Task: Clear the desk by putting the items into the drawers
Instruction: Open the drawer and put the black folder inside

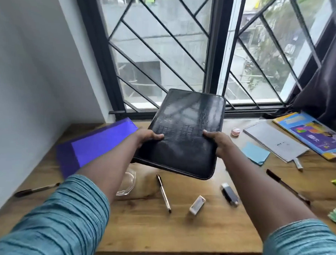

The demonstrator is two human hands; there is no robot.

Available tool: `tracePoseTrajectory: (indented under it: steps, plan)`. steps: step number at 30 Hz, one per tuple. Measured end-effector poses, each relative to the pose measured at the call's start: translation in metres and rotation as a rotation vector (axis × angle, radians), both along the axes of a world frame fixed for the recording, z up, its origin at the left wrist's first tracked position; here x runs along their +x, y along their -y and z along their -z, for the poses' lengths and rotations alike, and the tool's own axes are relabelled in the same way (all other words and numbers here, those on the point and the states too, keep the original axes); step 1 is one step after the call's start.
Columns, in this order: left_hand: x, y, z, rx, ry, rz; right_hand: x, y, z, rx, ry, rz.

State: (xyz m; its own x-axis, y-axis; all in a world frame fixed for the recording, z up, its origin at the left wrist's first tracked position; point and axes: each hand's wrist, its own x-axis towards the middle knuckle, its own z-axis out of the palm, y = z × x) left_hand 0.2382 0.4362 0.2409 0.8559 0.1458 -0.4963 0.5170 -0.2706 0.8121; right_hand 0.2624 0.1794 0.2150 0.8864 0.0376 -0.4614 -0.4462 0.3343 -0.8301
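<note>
A black zipped leather folder (184, 132) is held in the air above the wooden desk (178, 232), tilted with its far end raised toward the window. My left hand (146, 138) grips its left edge and my right hand (219, 142) grips its right edge, thumbs on top. Under and around it lie a purple folder (97, 145), a glass dish (128, 181), a pen (164, 193), a small white box (197, 204) and a dark USB stick (229, 194). No drawer shows in this view.
To the right lie blue sticky notes (255, 153), a spiral notebook (274, 141), a colourful book (309, 133), a small pink pot (236, 131), a black pen (287, 187) and a marker (298, 164). Another pen (36, 189) lies at the left. A barred window and dark curtain (325, 80) stand behind.
</note>
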Motion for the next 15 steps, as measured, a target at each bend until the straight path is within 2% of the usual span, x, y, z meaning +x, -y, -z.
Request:
tracePoseTrajectory:
  steps: [6,10,13,15]
  plan:
    - [-0.103,0.013,-0.047,-0.138,0.199,-0.022,-0.092,0.002,-0.078,-0.071,0.286,0.123]
    - [-0.160,0.016,-0.056,-0.150,0.264,-0.022,-0.152,0.009,-0.121,-0.160,0.445,0.151]
    - [-0.219,0.041,-0.083,-0.153,0.333,0.008,-0.194,0.016,-0.145,-0.330,0.549,0.227]
    - [-0.238,0.050,-0.095,-0.233,0.354,-0.044,-0.226,0.022,-0.159,-0.558,0.653,0.273]
